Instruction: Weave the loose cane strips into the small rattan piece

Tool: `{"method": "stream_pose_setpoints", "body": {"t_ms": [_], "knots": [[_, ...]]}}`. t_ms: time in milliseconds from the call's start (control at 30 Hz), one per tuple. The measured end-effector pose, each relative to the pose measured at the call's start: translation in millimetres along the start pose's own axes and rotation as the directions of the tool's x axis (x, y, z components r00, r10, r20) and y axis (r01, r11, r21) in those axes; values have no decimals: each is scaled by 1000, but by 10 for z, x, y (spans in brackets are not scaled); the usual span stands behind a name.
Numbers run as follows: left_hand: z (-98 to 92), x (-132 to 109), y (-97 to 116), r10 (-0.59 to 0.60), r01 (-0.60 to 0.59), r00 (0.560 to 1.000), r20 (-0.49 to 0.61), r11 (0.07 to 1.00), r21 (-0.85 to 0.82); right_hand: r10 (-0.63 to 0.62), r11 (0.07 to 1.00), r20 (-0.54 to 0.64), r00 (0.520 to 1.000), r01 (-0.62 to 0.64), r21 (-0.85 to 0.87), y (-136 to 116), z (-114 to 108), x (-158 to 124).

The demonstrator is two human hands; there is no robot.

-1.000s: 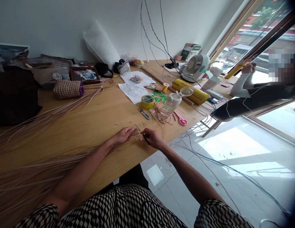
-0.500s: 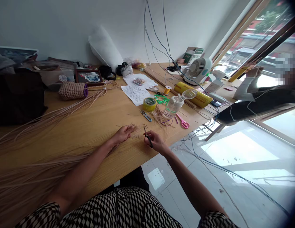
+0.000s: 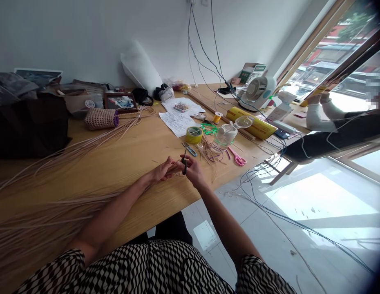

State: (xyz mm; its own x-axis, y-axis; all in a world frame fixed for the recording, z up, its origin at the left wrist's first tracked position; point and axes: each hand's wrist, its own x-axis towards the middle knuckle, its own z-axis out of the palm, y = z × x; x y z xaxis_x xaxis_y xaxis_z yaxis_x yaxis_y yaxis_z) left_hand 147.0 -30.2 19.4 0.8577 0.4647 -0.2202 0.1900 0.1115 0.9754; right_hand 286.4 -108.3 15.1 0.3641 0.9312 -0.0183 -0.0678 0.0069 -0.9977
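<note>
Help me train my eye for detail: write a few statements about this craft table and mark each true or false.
1. The right hand holds small dark snips. True.
2. The left hand grips the pink-handled scissors. False: it holds thin cane strands, and the scissors lie on the wooden table.
3. Blue-handled scissors lie near the roll of yellow tape. True.
4. The white desk fan stands on the floor. False: it stands on the far part of the table.
</note>
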Motion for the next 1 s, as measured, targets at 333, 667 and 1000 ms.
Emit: {"method": "stream_pose_setpoints", "body": {"t_ms": [333, 667, 1000], "knots": [[29, 31, 23, -92, 89, 992, 88, 995, 36, -213, 977, -264, 941, 213, -31, 239, 244, 53], [-108, -234, 97, 36, 10, 996, -87, 881, 473, -208, 978, -296, 932, 199, -58, 302, 247, 60], [-291, -236, 71, -144, 142, 989, 20, 988, 58, -28, 997, -185, 982, 15, -70, 180, -323, -136]]}}
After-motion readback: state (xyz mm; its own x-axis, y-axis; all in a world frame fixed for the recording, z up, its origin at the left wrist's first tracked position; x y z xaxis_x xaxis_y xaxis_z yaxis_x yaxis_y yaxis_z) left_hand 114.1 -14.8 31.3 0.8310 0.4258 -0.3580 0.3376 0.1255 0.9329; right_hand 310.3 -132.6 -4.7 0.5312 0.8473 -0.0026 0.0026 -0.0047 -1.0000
